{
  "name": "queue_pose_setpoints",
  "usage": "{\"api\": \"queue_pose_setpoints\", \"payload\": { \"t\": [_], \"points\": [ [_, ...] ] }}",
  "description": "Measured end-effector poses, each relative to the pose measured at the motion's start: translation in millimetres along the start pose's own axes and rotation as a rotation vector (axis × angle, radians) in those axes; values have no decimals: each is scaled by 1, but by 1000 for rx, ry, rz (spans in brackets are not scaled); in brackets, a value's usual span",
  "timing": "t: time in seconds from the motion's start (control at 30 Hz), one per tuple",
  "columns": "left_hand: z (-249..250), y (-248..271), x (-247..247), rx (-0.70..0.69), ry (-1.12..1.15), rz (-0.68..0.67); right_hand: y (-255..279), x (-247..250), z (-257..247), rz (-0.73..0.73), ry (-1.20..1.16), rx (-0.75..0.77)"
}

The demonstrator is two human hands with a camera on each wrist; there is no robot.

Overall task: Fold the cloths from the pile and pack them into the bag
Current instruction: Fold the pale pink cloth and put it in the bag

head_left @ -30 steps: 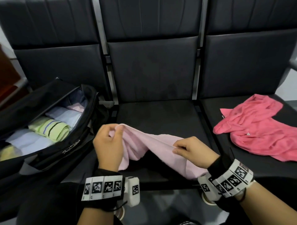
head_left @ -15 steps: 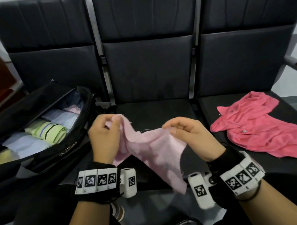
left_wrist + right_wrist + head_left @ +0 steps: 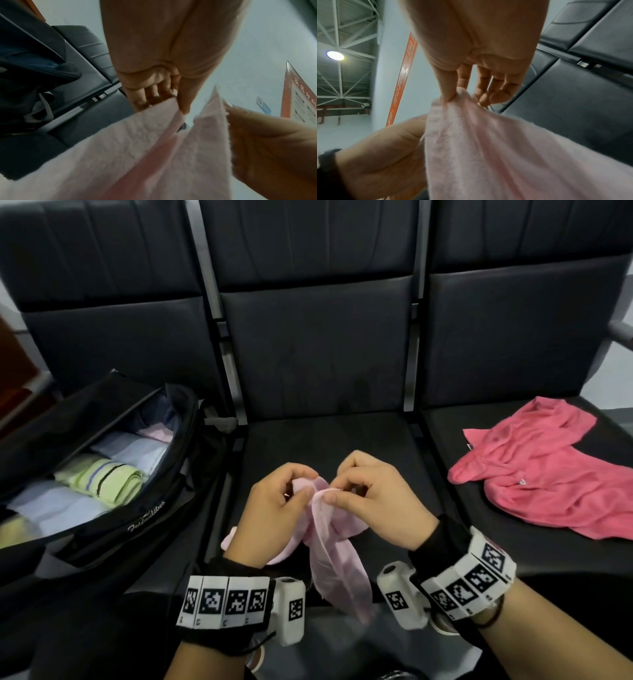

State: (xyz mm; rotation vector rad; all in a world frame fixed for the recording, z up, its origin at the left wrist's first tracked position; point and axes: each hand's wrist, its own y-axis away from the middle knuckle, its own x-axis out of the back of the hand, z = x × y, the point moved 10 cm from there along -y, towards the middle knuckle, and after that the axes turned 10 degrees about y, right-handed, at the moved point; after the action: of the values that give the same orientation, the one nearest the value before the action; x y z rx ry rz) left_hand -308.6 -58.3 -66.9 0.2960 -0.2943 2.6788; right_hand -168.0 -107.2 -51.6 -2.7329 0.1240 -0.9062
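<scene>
A pale pink cloth hangs doubled over the front of the middle seat, held up by both hands. My left hand pinches one top corner and my right hand pinches the other, the two corners brought almost together. In the left wrist view the thumb and fingers grip the pink cloth. The right wrist view shows thumb and forefinger pinching the pink cloth at its edge. An open black bag on the left seat holds several folded cloths, among them a green striped one.
A crumpled bright pink shirt lies on the right seat. Black seat backs rise behind, with metal dividers between the seats. An armrest juts in at the far right edge.
My hands have come together from about a forearm's width apart, bringing the two corners of the pink cloth close. The cloth now hangs doubled instead of stretched out.
</scene>
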Motion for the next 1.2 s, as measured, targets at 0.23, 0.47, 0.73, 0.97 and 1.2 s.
{"api": "queue_pose_setpoints", "payload": {
  "t": [0.23, 0.47, 0.73, 0.97, 1.2],
  "points": [
    [6, 4, -7, 10, 149, 17, -2, -3, 3, 12, 39, -59],
    [3, 5, -6, 62, 239, 30, -1, -7, 6, 18, 126, -45],
    [10, 10, -9, 43, 152, -26, 3, -7, 7, 24, 168, -65],
    [4, 10, -5, 53, 115, -26, 4, -16, 5, -62, 147, -34],
    [13, 13, 12, -59, 83, 151, 14, -37, 41, -267, 202, -61]
  ]
}}
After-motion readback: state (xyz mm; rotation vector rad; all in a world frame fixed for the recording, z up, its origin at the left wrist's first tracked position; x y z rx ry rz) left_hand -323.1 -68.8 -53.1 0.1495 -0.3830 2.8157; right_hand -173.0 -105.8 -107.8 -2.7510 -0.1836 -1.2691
